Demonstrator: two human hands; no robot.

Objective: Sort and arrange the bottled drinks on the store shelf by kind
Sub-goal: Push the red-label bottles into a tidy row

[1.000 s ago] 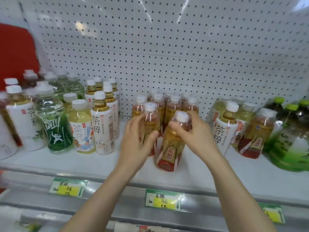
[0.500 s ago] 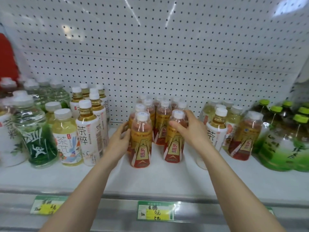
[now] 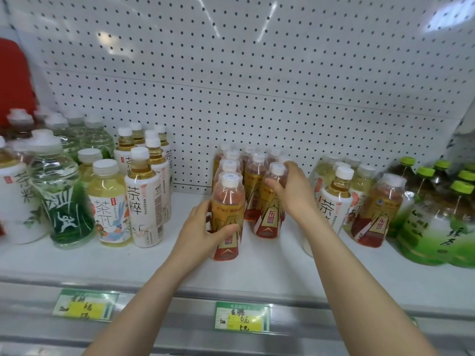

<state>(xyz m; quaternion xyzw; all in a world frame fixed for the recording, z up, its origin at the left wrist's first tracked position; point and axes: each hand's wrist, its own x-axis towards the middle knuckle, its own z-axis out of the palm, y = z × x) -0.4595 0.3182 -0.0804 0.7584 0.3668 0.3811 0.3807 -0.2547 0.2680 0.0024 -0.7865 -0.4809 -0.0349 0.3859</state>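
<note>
Several orange-and-red labelled drink bottles stand in rows at the middle of the white shelf. My left hand grips the front left bottle around its lower body, thumb across the label. My right hand holds the front right bottle by its shoulder and neck, just under the white cap. Both bottles stand upright on the shelf. One more bottle of the same kind stands apart at the right, among other drinks.
White-labelled tea bottles, a pale yellow tea bottle and clear green-labelled bottles fill the left. At the right stand another white tea bottle and green-capped green tea bottles. Price tags line the shelf's front rail.
My left hand has closed around the front left bottle's lower body, where it earlier touched its side. The right-hand bottle, tilted a second ago, now stands upright in its row.
</note>
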